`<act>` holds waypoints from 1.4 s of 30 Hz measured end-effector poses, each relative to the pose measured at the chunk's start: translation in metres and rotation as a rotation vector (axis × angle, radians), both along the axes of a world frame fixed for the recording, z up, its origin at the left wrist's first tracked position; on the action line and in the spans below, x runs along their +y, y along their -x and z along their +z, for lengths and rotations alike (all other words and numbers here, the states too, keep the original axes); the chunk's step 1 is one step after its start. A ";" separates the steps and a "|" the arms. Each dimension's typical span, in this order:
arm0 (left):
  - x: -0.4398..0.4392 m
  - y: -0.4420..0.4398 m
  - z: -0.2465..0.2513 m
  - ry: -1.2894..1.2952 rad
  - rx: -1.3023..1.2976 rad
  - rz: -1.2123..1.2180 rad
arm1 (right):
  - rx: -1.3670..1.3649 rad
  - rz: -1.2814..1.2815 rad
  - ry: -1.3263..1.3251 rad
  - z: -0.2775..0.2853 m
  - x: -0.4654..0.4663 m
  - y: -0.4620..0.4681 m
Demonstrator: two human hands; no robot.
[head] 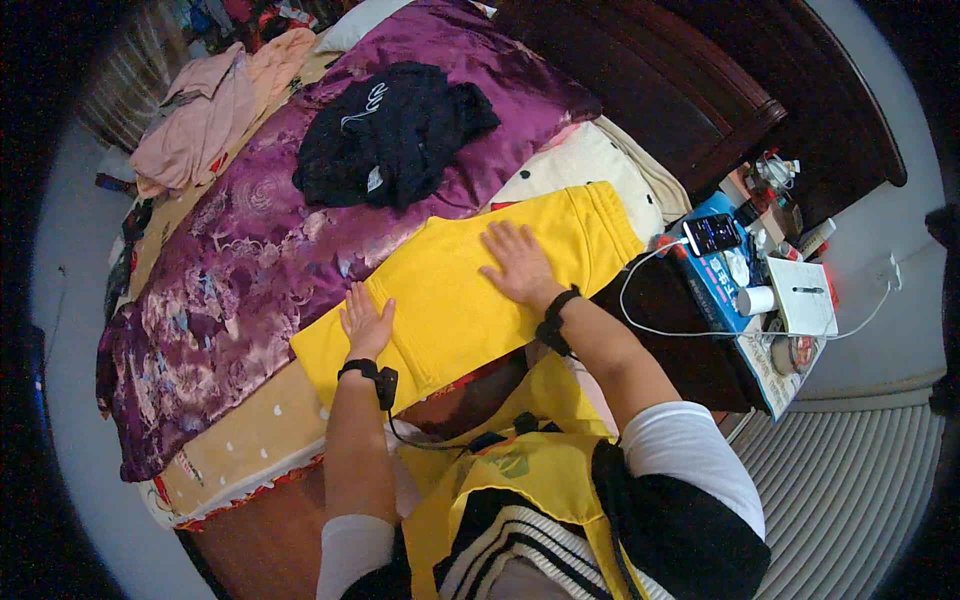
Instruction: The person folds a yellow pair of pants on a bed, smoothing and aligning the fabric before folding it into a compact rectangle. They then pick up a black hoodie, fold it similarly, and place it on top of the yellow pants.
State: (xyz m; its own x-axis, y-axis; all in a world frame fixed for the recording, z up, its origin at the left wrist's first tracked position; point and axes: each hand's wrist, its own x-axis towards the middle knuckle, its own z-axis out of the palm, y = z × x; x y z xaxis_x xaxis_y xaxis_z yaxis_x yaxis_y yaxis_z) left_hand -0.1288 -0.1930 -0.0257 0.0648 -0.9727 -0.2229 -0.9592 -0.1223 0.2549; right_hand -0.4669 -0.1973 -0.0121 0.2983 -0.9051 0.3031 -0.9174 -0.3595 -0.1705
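Note:
Yellow trousers or shorts (450,277) with a gathered waistband (609,217) lie spread flat across the near edge of the bed, folded lengthwise as far as I can tell. My left hand (365,322) rests palm down on the cloth toward its left end. Farther right, my right hand (519,264) presses flat on it, fingers spread, nearer the waistband. Neither hand grasps anything. Each wrist wears a black strap. Beyond the yellow garment, a crumpled black garment (390,135) with white lettering lies on a purple patterned quilt (255,225).
Pink clothing (199,124) lies at the bed's far left. A dark wooden headboard (645,82) stands at the upper right. On the bedside table are a phone (711,234) with a white charging cable (675,331), a white cylinder (756,301) and a pen (808,290) on white paper.

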 end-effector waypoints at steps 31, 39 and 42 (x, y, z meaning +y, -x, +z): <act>0.009 0.002 -0.002 0.107 0.021 -0.011 | 0.020 0.075 -0.074 -0.001 0.008 -0.032; 0.022 0.013 0.022 0.243 -0.040 0.003 | 0.064 0.099 -0.077 -0.004 0.011 -0.049; 0.039 0.031 0.038 0.262 -0.025 0.090 | 0.034 0.093 -0.042 -0.008 0.012 -0.049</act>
State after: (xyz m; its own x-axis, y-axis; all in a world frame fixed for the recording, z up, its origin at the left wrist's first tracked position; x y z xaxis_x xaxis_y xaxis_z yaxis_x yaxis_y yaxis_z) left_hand -0.1598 -0.1536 0.0120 0.1559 -0.9870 0.0387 -0.9540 -0.1403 0.2651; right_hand -0.4179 -0.1854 -0.0196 0.3914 -0.8846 0.2534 -0.8857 -0.4369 -0.1570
